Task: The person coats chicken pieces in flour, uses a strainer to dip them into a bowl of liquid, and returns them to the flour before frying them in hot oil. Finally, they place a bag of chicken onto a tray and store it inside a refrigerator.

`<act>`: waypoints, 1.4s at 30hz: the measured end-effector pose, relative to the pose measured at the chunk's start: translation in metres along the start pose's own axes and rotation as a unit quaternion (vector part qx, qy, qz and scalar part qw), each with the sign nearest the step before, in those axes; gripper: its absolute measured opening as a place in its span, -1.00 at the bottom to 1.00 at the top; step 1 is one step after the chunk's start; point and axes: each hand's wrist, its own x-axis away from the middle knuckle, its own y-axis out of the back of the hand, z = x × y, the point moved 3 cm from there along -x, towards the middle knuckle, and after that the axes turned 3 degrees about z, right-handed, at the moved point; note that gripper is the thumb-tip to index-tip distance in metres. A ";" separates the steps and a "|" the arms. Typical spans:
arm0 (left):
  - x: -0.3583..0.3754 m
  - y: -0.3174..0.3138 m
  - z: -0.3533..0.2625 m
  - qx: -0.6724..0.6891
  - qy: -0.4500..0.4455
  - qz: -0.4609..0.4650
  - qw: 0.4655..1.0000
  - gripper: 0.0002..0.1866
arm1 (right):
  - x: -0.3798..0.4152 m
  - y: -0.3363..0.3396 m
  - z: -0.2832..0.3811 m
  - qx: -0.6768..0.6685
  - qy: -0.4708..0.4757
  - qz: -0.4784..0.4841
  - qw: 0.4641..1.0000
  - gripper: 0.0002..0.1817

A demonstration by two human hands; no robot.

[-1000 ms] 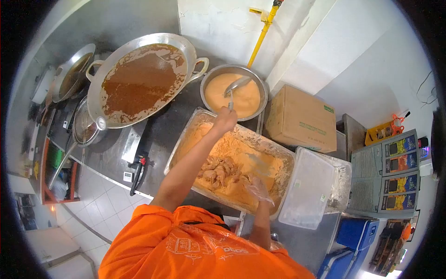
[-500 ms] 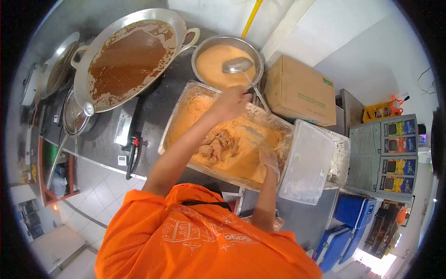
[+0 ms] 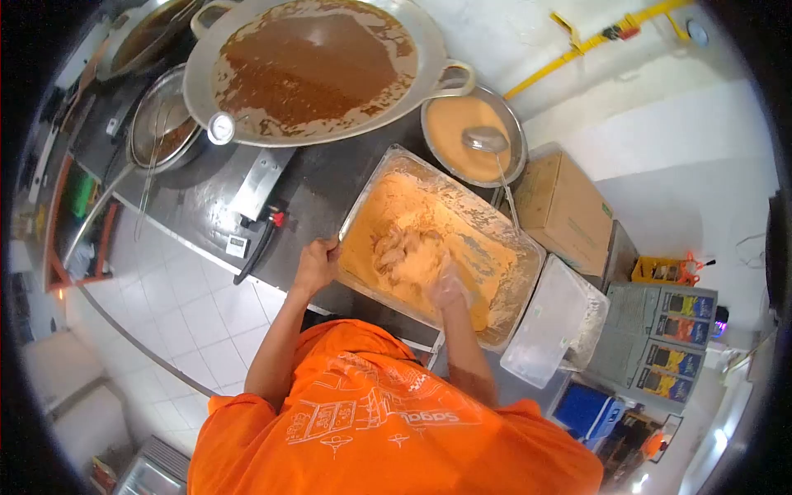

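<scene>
A large metal tray [image 3: 528,285] holds orange breading flour [image 3: 487,231], with pieces of raw meat [image 3: 394,247] lying partly coated in it. My left hand [image 3: 316,266] grips the tray's near left edge, fingers curled at the rim. Inside the tray, my right hand [image 3: 448,290], in a clear plastic glove, is down in the flour beside the meat. A heap of flour lies against its fingers and partly hides them.
Behind the tray stand a wide pan of brown oil [image 3: 313,66] and a bowl of orange batter [image 3: 454,124] with a ladle [image 3: 485,139]. A cardboard box [image 3: 565,210] and a translucent lid [image 3: 544,326] sit to the right. A strainer [image 3: 161,124] rests at left.
My left hand has moved from over the tray's far side, near the ladle handle, back to its near left edge. My right hand has moved left toward the meat, and the view has shifted.
</scene>
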 end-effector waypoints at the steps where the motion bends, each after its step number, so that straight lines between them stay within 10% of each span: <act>1: 0.009 0.002 0.008 0.043 0.021 0.012 0.999 -0.77 | -0.005 0.006 -0.019 0.014 0.007 -0.013 1.000 -0.29; 10: 0.026 0.004 0.042 0.112 0.054 0.064 0.990 -0.64 | -0.093 -0.022 0.129 0.211 0.113 0.017 0.971 -0.33; 12: 0.026 0.005 0.042 0.151 0.046 0.079 0.984 -0.63 | -0.033 -0.038 0.161 0.254 0.404 -0.187 0.859 -0.36; 13: 0.026 0.005 0.047 0.148 0.042 0.074 0.985 -0.63 | -0.024 -0.021 0.173 0.250 0.408 -0.191 0.857 -0.36; 15: 0.028 0.005 0.053 0.161 -0.022 0.035 0.986 -0.62 | -0.021 0.014 0.182 0.209 0.475 -0.008 0.855 -0.54; 17: 0.025 0.036 0.056 0.152 0.042 0.078 0.984 -0.65 | -0.039 0.000 0.195 0.260 0.490 -0.021 0.832 -0.56; 21: 0.005 0.102 0.131 -0.011 0.085 -0.309 0.947 -0.61 | -0.074 -0.034 0.219 0.444 0.495 -0.130 0.735 -0.62; 23: -0.012 0.121 0.174 -0.047 0.096 -0.312 0.944 -0.59 | -0.081 -0.048 0.213 0.529 0.482 -0.195 0.671 -0.64; 24: -0.021 0.133 0.184 -0.047 0.097 -0.313 0.943 -0.59 | 0.004 -0.013 0.246 0.708 0.419 -0.007 0.568 -0.58; 26: -0.050 0.140 0.207 -0.022 0.251 -0.014 0.968 -0.51 | 0.049 0.013 0.261 0.660 0.414 -0.010 0.627 -0.56; 29: -0.082 0.156 0.228 0.068 0.277 0.160 0.945 -0.42 | 0.087 0.035 0.255 0.490 0.375 -0.015 0.787 -0.51; 34: -0.088 0.143 0.246 -0.119 0.203 0.112 0.965 -0.36 | 0.087 0.046 0.227 0.250 0.346 -0.077 0.901 -0.47; 36: -0.078 0.133 0.237 -0.133 0.194 0.082 0.969 -0.35 | 0.036 0.027 0.194 0.342 0.454 -0.182 0.803 -0.47; 39: -0.052 0.137 0.194 -0.148 0.172 0.012 0.974 -0.36 | 0.028 0.033 0.251 0.248 0.339 -0.064 0.905 -0.71; 42: -0.010 0.121 0.094 -0.118 -0.058 -0.131 0.983 -0.46 | 0.011 0.004 0.259 0.264 0.398 -0.079 0.875 -0.81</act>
